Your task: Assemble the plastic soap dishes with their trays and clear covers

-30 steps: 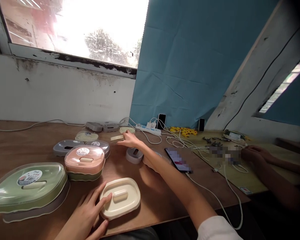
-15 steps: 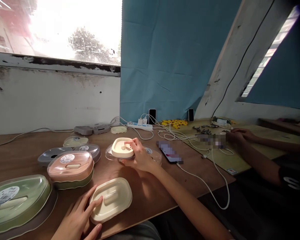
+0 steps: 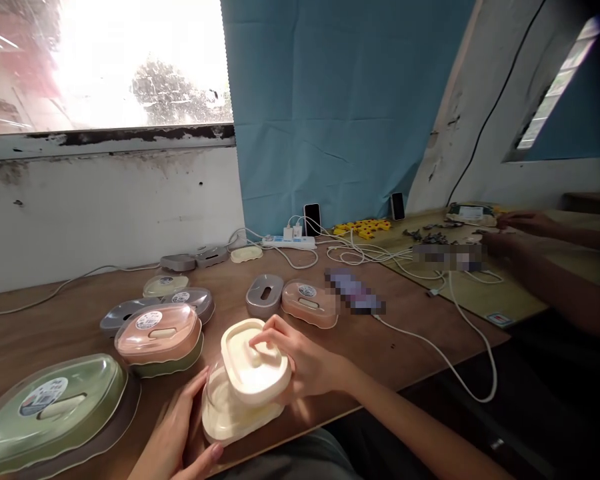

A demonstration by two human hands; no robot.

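1. Leftmost, the green box sits on the wooden table under a clear dome, partly cut off by the picture's edge. It looks safe where it lies, though a stray elbow from the near side could push it.
2. Next, the pink box stands just beside the work. If the cream pieces skid leftwards, I judge they would knock it first.
3. Then the left hand lies open, fingers spread flat against the side of the cream base, steadying it without gripping. That base rests at the table's near edge; with only a loose brace, a hard downward push might tip it off towards the lap.
4. Centrally, the right hand is curled round the cream lid, thumb on top, holding it tilted and only partly over the base. Pressed down at that slant, the lid could jam on one side, or spring free and slip from the grasp.
5. Further right, a white cable trails over the table edge near the right forearm; a snagged sleeve or wrist could drag it.
6. Rightmost, another person's hands work well apart; little risk of a clash.
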